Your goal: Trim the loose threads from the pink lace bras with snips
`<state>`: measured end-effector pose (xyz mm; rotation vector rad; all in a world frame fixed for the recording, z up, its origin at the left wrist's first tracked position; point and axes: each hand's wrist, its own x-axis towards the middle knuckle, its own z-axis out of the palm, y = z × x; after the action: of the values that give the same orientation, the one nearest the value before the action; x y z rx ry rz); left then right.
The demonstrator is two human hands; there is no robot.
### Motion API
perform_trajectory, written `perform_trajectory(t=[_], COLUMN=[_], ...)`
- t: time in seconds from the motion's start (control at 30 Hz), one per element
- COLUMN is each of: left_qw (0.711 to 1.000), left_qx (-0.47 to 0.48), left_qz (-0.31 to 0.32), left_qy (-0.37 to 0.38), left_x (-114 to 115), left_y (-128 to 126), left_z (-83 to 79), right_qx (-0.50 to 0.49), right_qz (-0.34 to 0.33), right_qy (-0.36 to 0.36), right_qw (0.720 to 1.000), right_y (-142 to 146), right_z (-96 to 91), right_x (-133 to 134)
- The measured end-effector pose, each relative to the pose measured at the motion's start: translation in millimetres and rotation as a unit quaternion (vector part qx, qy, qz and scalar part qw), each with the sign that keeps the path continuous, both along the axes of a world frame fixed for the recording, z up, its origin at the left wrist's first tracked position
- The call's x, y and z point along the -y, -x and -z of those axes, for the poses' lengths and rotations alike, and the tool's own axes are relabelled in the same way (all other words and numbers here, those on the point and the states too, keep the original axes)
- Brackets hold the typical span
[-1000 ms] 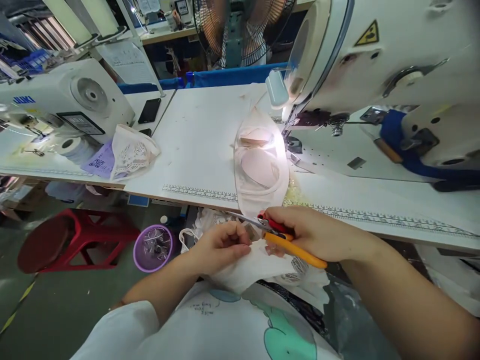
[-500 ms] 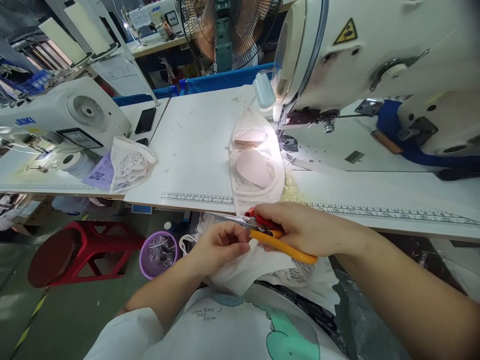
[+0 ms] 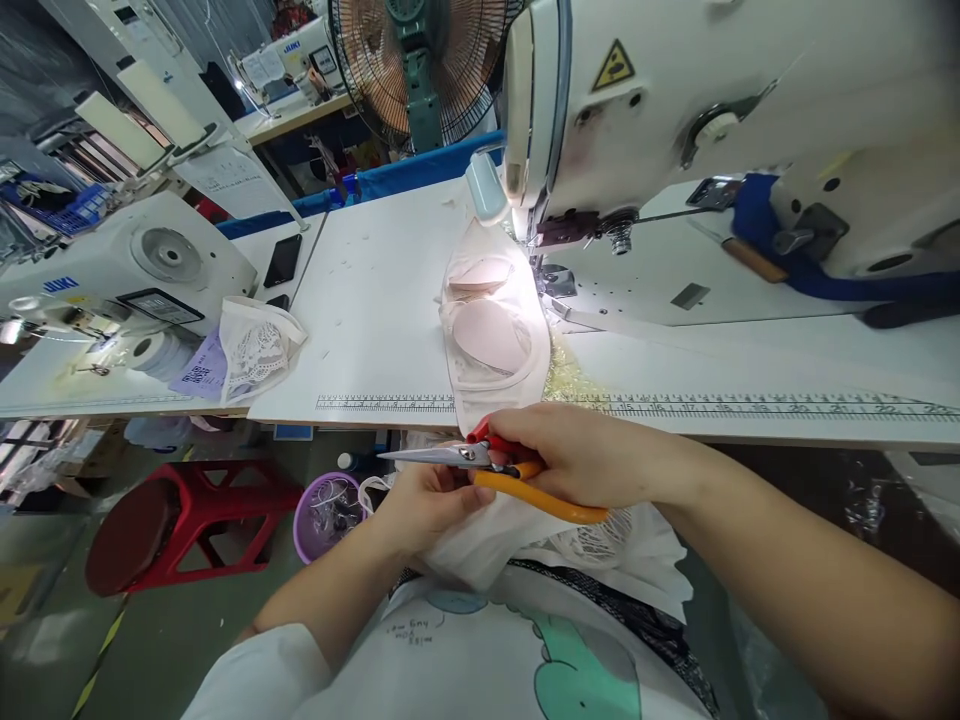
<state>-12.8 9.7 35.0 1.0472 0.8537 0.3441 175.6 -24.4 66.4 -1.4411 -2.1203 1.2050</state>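
My right hand [image 3: 592,455] is closed round scissors [image 3: 480,462] with one red and one orange handle; the blades are together and point left. My left hand [image 3: 424,505] sits just below the blades, fingers pinched on a piece of white fabric [image 3: 487,545] lying in my lap. Both hands are below the front edge of the white sewing table [image 3: 375,300]. On the table, under the machine's lamp, lies a pale pink padded bra piece [image 3: 487,335] that hangs over the edge towards my hands.
A large white sewing machine [image 3: 675,110] fills the upper right. A second machine [image 3: 142,265], a lace piece [image 3: 255,345], a tape roll and a phone [image 3: 283,260] are at the left. A red stool [image 3: 180,520] and purple bin [image 3: 326,515] stand on the floor. A fan stands behind.
The scissors in my right hand have shifted left and their blades now show clear beyond my left hand. The view has swung slightly, so the table appears further left.
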Motion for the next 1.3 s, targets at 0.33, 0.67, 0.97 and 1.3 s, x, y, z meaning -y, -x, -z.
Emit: perform_trajectory(t=[0.33,0.67,0.97,1.3], left_qw=[1.0,0.999,0.998,0.998], left_qx=[0.029,0.034,-0.022,-0.01], left_qz=[0.012,0.027,0.036,0.044], left_qy=[0.0,-0.026,-0.053,-0.041], left_x=[2,-2,1,-1], left_y=[7,6,0,5], left_z=[14.5,18.5,16.9,18.2], right_qx=[-0.135,-0.152,-0.112,-0.107], right_qz=[0.185,0.081,0.081,0.105], right_qy=[-0.071,0.022,0.019,0.052], right_qw=[0.971,0.985,0.99,0.987], right_y=[-1,13,21,29], right_z=[38.7,86.1,82.7,88.7], right_x=[53,108,87,89])
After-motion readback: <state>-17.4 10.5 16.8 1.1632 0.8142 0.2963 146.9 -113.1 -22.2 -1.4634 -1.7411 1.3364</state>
